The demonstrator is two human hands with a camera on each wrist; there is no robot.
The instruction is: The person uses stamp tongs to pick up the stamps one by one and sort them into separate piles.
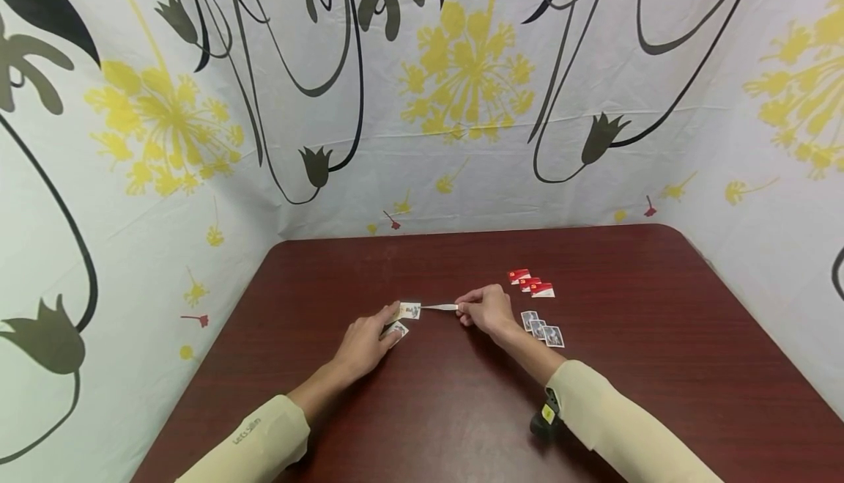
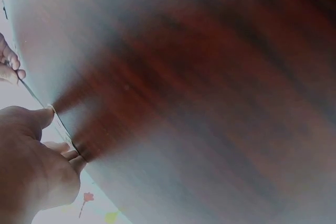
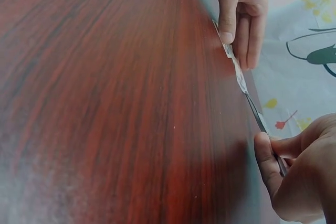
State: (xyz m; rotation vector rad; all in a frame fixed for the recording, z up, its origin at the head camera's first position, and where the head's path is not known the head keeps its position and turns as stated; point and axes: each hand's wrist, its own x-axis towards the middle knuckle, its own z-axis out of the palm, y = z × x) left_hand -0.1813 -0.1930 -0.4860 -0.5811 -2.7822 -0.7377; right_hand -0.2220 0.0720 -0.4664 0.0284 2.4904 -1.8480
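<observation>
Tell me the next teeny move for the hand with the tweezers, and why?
Maybe the right hand should gently squeeze the tweezers on the farther small card. Their tip reaches its edge, and the left hand has fingers at its other end, probably steadying it. Whether the tip already grips is too small to tell.

Soft shadows streak the table (image 2: 226,129) in the hazy, blurred left wrist view.

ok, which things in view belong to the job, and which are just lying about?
In the job:
left hand, touching two pale cards
right hand, pinching a slim tool, tip at one card

Lying about, though possibly related:
three red-and-white cards
three grey-picture cards
</observation>
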